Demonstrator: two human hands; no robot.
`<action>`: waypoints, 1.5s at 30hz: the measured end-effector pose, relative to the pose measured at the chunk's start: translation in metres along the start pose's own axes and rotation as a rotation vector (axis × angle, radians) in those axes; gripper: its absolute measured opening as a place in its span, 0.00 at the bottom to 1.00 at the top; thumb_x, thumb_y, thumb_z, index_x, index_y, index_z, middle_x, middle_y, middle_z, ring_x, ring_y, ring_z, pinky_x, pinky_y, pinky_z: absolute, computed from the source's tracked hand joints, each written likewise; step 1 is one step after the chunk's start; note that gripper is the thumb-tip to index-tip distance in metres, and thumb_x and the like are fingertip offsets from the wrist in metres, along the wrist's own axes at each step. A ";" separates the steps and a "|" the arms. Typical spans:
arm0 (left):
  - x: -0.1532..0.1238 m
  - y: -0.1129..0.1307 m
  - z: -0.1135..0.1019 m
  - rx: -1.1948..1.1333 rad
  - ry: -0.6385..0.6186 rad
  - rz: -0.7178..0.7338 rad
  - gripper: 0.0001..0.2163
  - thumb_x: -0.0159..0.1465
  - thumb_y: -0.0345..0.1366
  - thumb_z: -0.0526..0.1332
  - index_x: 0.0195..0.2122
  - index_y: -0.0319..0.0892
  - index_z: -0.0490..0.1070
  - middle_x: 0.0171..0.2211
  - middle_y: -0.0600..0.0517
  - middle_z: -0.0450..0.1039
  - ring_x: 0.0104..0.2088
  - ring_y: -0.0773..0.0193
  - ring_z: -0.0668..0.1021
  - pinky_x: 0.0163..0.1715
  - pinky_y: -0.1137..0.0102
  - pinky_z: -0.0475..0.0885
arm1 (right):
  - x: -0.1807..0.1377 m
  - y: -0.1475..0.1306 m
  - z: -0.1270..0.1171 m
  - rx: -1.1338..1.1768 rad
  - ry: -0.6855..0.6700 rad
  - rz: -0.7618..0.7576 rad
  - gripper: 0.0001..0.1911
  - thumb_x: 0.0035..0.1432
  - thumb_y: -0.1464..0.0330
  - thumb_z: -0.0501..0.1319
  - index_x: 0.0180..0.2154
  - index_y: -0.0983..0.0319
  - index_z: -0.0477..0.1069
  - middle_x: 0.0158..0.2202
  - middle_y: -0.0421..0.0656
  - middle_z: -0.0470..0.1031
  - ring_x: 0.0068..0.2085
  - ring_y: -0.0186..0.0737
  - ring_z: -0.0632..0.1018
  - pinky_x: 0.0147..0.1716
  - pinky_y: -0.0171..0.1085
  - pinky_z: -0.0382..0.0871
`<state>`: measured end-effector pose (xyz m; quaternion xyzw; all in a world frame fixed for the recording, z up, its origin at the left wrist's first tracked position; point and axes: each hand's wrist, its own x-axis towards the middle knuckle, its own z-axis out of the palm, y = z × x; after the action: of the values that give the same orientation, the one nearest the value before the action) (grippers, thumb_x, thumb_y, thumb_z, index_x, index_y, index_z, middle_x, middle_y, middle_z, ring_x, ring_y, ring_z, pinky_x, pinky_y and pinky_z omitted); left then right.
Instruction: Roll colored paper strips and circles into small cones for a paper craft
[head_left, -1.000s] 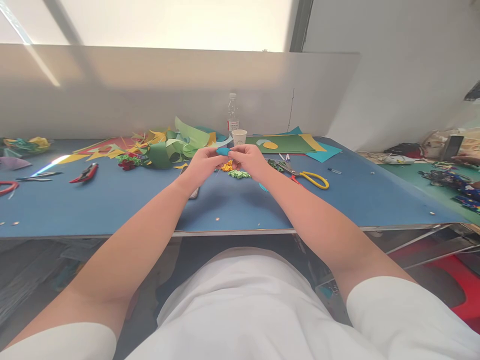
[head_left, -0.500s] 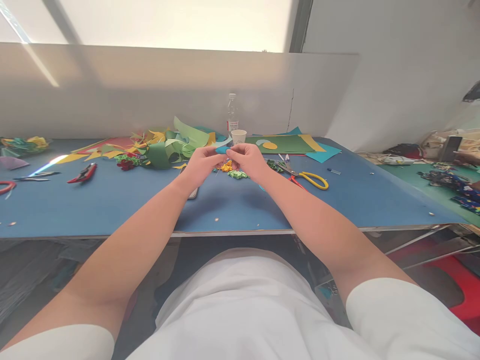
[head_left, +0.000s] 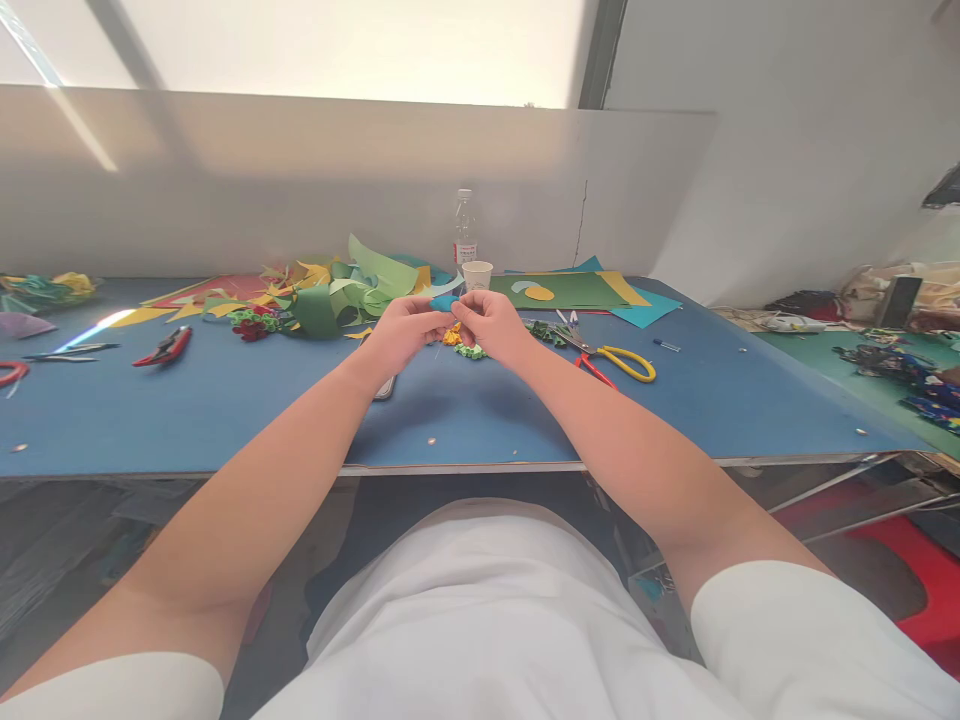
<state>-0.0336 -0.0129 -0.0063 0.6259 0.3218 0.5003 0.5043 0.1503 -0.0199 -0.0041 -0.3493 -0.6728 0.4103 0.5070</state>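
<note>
A small piece of blue paper (head_left: pixel 444 302) is pinched between my two hands above the middle of the table. My left hand (head_left: pixel 405 330) grips its left side, fingers closed. From the other side, my right hand (head_left: pixel 491 322) has thumb and fingertips pressed on the paper's right end. Just below the hands lie an orange curled paper piece (head_left: pixel 452 335) and a light green one (head_left: pixel 471 352), partly hidden by the fingers. A phone-like object (head_left: pixel 385 388) shows from under my left wrist.
Yellow-handled scissors (head_left: pixel 628 364) lie right of my hands, near dark green curled paper (head_left: pixel 547 333). Behind stand a paper cup (head_left: pixel 478 274) and a plastic bottle (head_left: pixel 465 228). Paper scraps (head_left: pixel 382 275) heap at back left; red-handled pliers (head_left: pixel 166 346) and tweezers (head_left: pixel 71 353) lie left.
My right hand has shifted slightly left along the blue paper, and more of the paper shows between the fingers. The left hand stays nearly in place.
</note>
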 end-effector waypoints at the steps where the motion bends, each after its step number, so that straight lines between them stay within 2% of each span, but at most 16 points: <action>1: 0.000 0.001 0.000 0.011 -0.002 -0.013 0.06 0.55 0.34 0.76 0.30 0.40 0.83 0.29 0.50 0.76 0.31 0.66 0.75 0.37 0.66 0.68 | 0.000 0.001 0.001 0.008 -0.004 0.010 0.14 0.73 0.71 0.68 0.32 0.60 0.71 0.16 0.34 0.71 0.19 0.32 0.70 0.21 0.31 0.63; 9: 0.003 0.001 -0.004 0.061 0.014 -0.047 0.03 0.55 0.33 0.73 0.30 0.40 0.82 0.27 0.50 0.75 0.30 0.65 0.75 0.34 0.66 0.66 | 0.002 0.006 0.009 0.036 0.053 0.050 0.13 0.74 0.72 0.66 0.33 0.61 0.72 0.16 0.35 0.72 0.19 0.32 0.71 0.20 0.31 0.63; 16: 0.000 0.004 -0.002 0.027 0.007 -0.034 0.06 0.54 0.34 0.76 0.27 0.39 0.81 0.28 0.48 0.77 0.32 0.63 0.78 0.37 0.64 0.70 | 0.002 0.005 0.009 0.098 0.062 0.035 0.12 0.71 0.73 0.68 0.32 0.61 0.74 0.16 0.35 0.73 0.19 0.32 0.73 0.21 0.31 0.68; 21: -0.001 0.008 -0.001 -0.001 -0.031 -0.027 0.06 0.55 0.34 0.76 0.30 0.39 0.82 0.28 0.49 0.77 0.31 0.64 0.79 0.39 0.65 0.72 | 0.002 0.002 0.009 0.126 0.059 0.027 0.11 0.70 0.73 0.69 0.32 0.62 0.75 0.17 0.36 0.75 0.20 0.33 0.74 0.23 0.31 0.71; 27: -0.003 0.007 0.002 0.009 -0.054 -0.021 0.08 0.55 0.35 0.77 0.35 0.41 0.84 0.32 0.49 0.80 0.34 0.62 0.81 0.41 0.63 0.73 | 0.004 0.005 0.006 0.150 0.073 0.008 0.11 0.67 0.69 0.74 0.33 0.62 0.77 0.21 0.38 0.77 0.23 0.34 0.78 0.24 0.32 0.73; 31: -0.002 0.005 0.002 0.022 -0.025 -0.003 0.07 0.55 0.35 0.77 0.33 0.41 0.84 0.31 0.49 0.79 0.34 0.61 0.80 0.41 0.63 0.73 | 0.003 0.005 0.006 0.127 0.078 0.012 0.13 0.65 0.67 0.76 0.32 0.62 0.76 0.19 0.37 0.75 0.21 0.33 0.75 0.23 0.32 0.73; 36: 0.000 0.003 0.000 0.053 0.006 0.018 0.05 0.54 0.34 0.76 0.31 0.41 0.83 0.29 0.50 0.77 0.31 0.63 0.77 0.36 0.64 0.69 | 0.004 0.005 0.005 0.135 0.082 0.006 0.11 0.64 0.68 0.76 0.32 0.62 0.78 0.21 0.38 0.77 0.22 0.34 0.77 0.23 0.33 0.73; 42: 0.003 -0.001 -0.002 0.133 0.061 0.034 0.03 0.54 0.34 0.73 0.28 0.42 0.82 0.26 0.53 0.70 0.29 0.66 0.69 0.32 0.66 0.61 | 0.003 0.003 0.002 0.090 0.087 0.033 0.10 0.66 0.74 0.70 0.30 0.63 0.78 0.20 0.39 0.76 0.22 0.33 0.75 0.21 0.31 0.70; 45: 0.004 -0.002 -0.002 0.162 0.089 0.039 0.03 0.54 0.33 0.72 0.26 0.42 0.80 0.24 0.54 0.68 0.28 0.66 0.68 0.31 0.66 0.59 | 0.002 -0.002 0.002 0.150 0.063 0.050 0.11 0.66 0.76 0.68 0.28 0.63 0.77 0.19 0.39 0.75 0.22 0.33 0.76 0.22 0.30 0.71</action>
<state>-0.0344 -0.0086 -0.0069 0.6479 0.3710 0.5096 0.4277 0.1480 -0.0191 -0.0019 -0.3397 -0.6148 0.4611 0.5422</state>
